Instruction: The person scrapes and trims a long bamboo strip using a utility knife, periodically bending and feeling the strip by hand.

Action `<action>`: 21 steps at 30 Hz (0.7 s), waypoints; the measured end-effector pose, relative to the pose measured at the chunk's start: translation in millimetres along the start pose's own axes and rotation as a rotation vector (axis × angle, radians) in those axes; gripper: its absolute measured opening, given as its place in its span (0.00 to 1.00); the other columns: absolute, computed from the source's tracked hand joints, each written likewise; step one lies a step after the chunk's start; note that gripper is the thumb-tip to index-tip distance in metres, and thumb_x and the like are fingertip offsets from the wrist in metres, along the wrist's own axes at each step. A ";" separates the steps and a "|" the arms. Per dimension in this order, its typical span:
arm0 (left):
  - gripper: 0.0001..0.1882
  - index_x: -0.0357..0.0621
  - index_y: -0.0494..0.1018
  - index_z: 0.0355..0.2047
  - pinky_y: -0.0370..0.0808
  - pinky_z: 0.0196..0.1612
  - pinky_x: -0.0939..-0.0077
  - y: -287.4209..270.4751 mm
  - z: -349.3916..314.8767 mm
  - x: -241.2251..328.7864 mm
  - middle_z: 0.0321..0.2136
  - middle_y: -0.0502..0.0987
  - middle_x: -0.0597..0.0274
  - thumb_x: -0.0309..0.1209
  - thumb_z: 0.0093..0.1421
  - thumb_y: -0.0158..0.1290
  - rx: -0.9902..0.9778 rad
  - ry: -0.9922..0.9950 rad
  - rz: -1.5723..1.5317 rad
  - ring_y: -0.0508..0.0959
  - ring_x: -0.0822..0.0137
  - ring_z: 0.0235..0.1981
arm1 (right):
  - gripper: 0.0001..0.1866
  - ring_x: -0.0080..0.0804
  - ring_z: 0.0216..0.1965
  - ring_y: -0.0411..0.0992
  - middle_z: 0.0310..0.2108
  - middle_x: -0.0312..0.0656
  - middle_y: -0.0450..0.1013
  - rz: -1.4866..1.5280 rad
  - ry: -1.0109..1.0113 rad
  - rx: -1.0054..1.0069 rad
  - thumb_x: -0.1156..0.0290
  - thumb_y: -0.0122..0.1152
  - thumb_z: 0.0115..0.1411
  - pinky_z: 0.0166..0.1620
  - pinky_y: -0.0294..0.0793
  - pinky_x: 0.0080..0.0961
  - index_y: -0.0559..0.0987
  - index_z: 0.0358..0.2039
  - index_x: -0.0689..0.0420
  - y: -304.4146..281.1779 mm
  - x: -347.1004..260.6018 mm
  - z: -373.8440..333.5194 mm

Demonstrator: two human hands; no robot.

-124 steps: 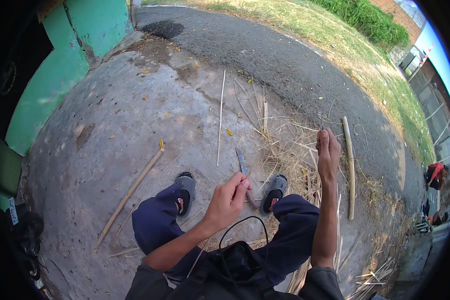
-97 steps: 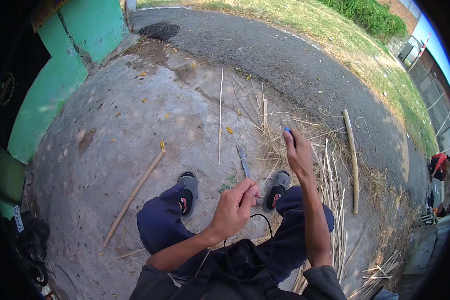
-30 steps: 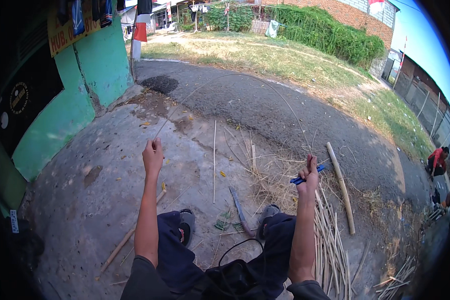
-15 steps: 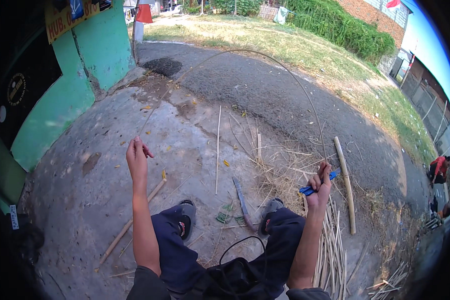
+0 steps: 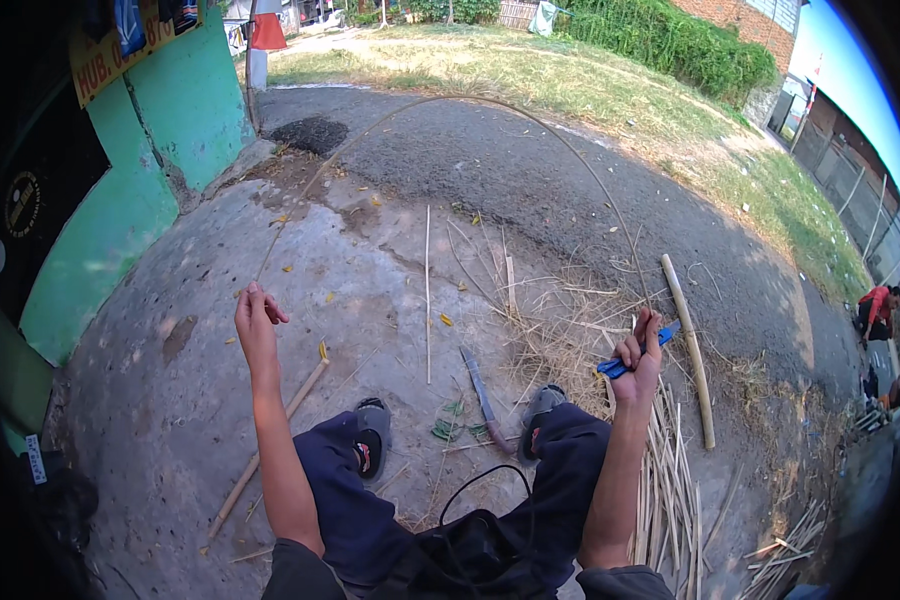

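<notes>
A long, thin bamboo strip [image 5: 460, 98] bends in a high arch in front of me, one end at each hand. My left hand [image 5: 260, 318] is closed on its left end, fingers pinched together. At the other end my right hand [image 5: 638, 362] pinches the strip between its fingertips. A blue utility knife [image 5: 615, 368] lies across that same palm, held by the curled fingers. Below the arch, a curved knife [image 5: 483, 400] with a long blade rests on the concrete between my feet. Left of it lies a straight pale strip [image 5: 428, 300].
Split strips [image 5: 667, 490] are piled beside my right leg, with shavings [image 5: 560, 335] ahead of them. A thick pole [image 5: 690, 350] lies at the right, a thinner stick [image 5: 270, 450] at the left. A green wall [image 5: 180, 115] stands at left. Far right, a person [image 5: 878, 308] in red bends over.
My left hand has shifted a little to the left, and the arch spans slightly wider. Both hands keep hold of the strip. The whole view has moved slightly.
</notes>
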State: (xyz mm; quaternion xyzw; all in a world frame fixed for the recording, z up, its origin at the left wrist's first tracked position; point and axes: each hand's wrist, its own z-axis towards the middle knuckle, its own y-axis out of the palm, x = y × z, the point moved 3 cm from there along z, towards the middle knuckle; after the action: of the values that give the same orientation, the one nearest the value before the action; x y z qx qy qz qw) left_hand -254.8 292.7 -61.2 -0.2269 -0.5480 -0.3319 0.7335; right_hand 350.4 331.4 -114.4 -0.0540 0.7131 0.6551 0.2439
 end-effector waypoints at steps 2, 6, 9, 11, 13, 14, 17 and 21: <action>0.22 0.50 0.68 0.30 0.66 0.29 0.78 -1.0 2.2 -3.6 0.22 0.69 0.71 0.47 0.81 0.43 0.011 0.003 0.005 0.71 0.77 0.21 | 0.13 0.10 0.15 0.50 0.50 0.34 0.86 0.009 0.005 0.000 0.58 0.63 0.75 0.19 0.52 0.12 0.85 0.48 0.53 -0.8 -1.1 -0.1; 0.21 0.48 0.72 0.35 0.68 0.33 0.76 -16.1 13.1 -22.7 0.28 0.74 0.69 0.48 0.81 0.44 -0.036 -0.040 0.025 0.74 0.76 0.26 | 0.13 0.09 0.15 0.51 0.45 0.34 0.86 -0.079 -0.070 0.066 0.57 0.64 0.74 0.19 0.51 0.13 0.85 0.47 0.53 3.6 -2.7 -3.0; 0.23 0.47 0.67 0.65 0.70 0.58 0.57 -77.6 40.6 -33.0 0.57 0.74 0.51 0.45 0.77 0.49 0.373 0.120 0.376 0.73 0.58 0.58 | 0.14 0.08 0.16 0.53 0.39 0.36 0.84 -0.339 -0.296 0.151 0.56 0.65 0.73 0.19 0.50 0.14 0.85 0.45 0.54 6.4 -15.6 -4.2; 0.33 0.48 0.54 0.77 0.60 0.70 0.45 -106.5 35.9 -25.1 0.70 0.62 0.43 0.36 0.76 0.50 0.692 0.237 0.580 0.61 0.47 0.72 | 0.14 0.08 0.16 0.54 0.37 0.37 0.83 -0.535 -0.473 0.179 0.56 0.66 0.73 0.19 0.49 0.15 0.84 0.44 0.55 4.2 -26.1 -8.1; 0.35 0.46 0.53 0.78 0.57 0.74 0.45 -117.1 18.4 11.7 0.74 0.59 0.43 0.29 0.74 0.49 0.848 0.343 0.649 0.56 0.45 0.76 | 0.14 0.09 0.16 0.55 0.35 0.38 0.81 -0.739 -0.496 0.152 0.58 0.67 0.73 0.19 0.48 0.16 0.83 0.45 0.56 4.8 -29.3 -9.2; 0.32 0.44 0.58 0.76 0.58 0.73 0.47 -126.3 6.2 31.1 0.74 0.61 0.44 0.26 0.73 0.49 0.923 0.476 0.751 0.58 0.46 0.76 | 0.13 0.09 0.16 0.55 0.34 0.39 0.81 -0.779 -0.399 0.094 0.60 0.67 0.73 0.20 0.48 0.17 0.82 0.45 0.58 11.4 -20.8 -12.2; 0.27 0.40 0.68 0.70 0.63 0.70 0.53 -137.7 -33.2 107.7 0.70 0.70 0.50 0.24 0.71 0.50 0.781 0.786 0.729 0.67 0.52 0.72 | 0.13 0.09 0.16 0.55 0.34 0.41 0.82 -0.774 -0.361 -0.044 0.61 0.67 0.73 0.20 0.47 0.16 0.82 0.43 0.59 26.9 0.5 -18.6; 0.23 0.38 0.75 0.63 0.66 0.68 0.61 -38.4 -102.0 202.2 0.65 0.77 0.53 0.22 0.69 0.51 0.378 0.688 0.436 0.75 0.58 0.65 | 0.11 0.09 0.17 0.56 0.31 0.41 0.84 -0.805 -0.293 -0.104 0.63 0.68 0.72 0.20 0.50 0.16 0.83 0.38 0.57 48.0 21.4 -25.5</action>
State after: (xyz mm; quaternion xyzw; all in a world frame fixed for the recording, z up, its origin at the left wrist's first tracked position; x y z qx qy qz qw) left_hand -180.3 147.6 100.4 -0.0756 -0.2624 -0.1198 0.9545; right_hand 305.6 318.6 -79.2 -0.2467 0.5591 0.5434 0.5756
